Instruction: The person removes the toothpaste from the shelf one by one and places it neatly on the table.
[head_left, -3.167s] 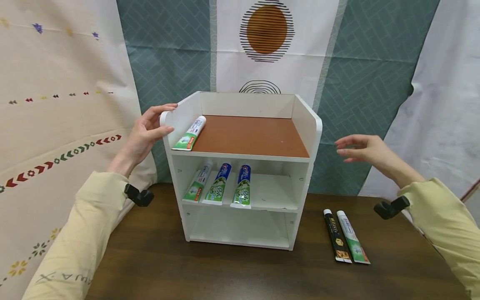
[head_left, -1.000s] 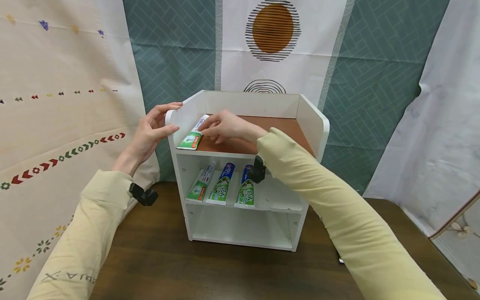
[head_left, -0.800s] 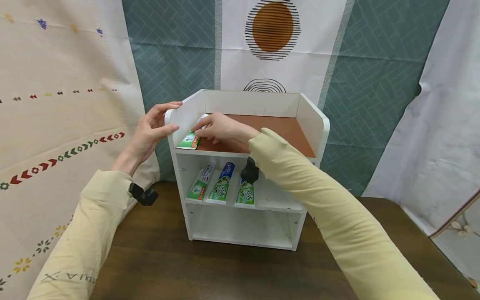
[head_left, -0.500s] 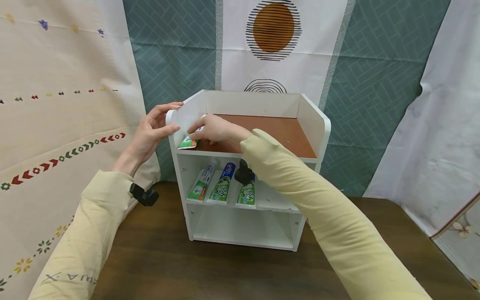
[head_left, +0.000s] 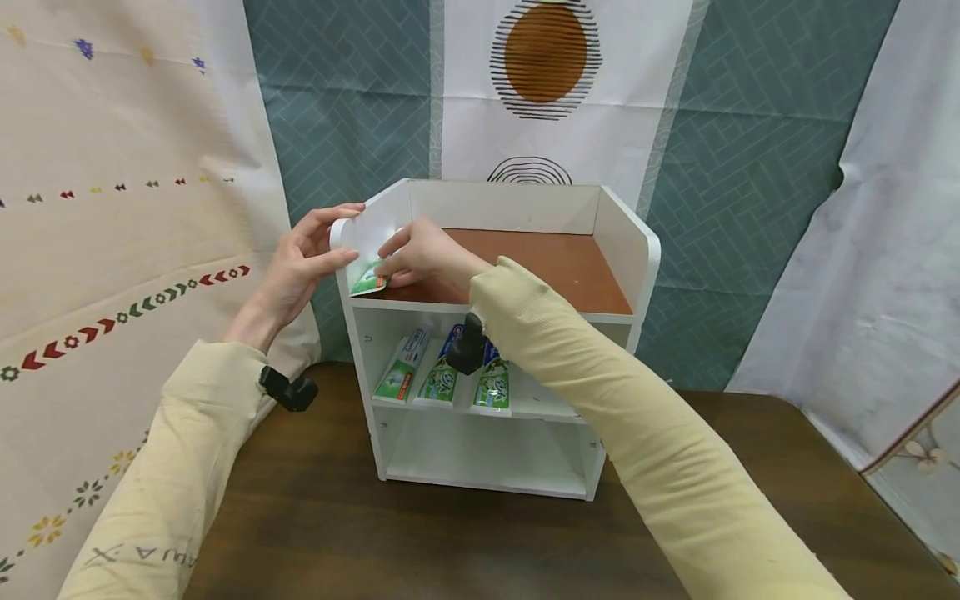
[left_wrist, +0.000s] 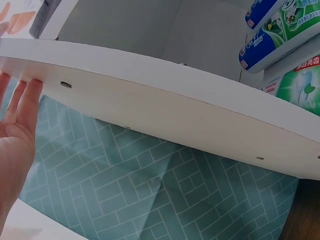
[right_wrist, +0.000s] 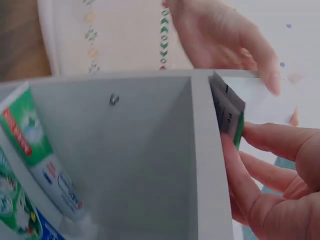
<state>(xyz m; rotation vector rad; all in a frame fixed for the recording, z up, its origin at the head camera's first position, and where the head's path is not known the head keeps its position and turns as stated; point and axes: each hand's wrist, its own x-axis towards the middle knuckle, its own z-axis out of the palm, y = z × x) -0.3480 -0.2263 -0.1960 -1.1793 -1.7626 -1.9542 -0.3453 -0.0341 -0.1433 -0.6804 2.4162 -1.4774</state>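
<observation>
On the brown top of the white shelf unit (head_left: 480, 492), my right hand (head_left: 427, 254) pinches a green-and-white toothpaste tube (head_left: 369, 279) between thumb and fingers. The tube is tilted up on its long edge close to the left side panel, its upper part hidden by the hand. In the right wrist view the tube's crimped end (right_wrist: 231, 112) shows at the fingertips. My left hand (head_left: 296, 254) grips the front edge of that panel, thumb and fingers on opposite sides.
On the middle shelf lie another green-and-white toothpaste tube (head_left: 403, 367) and two blue-and-green tubes, one being (head_left: 493, 383). My right sleeve (head_left: 615, 392) crosses in front of the unit's right side. A dark wooden table (head_left: 360, 542) carries the unit, with hanging cloths around.
My right hand has come from above the table at right to the top shelf and taken hold of the tube. The tube has tipped up and shifted left. My left hand stays on the panel.
</observation>
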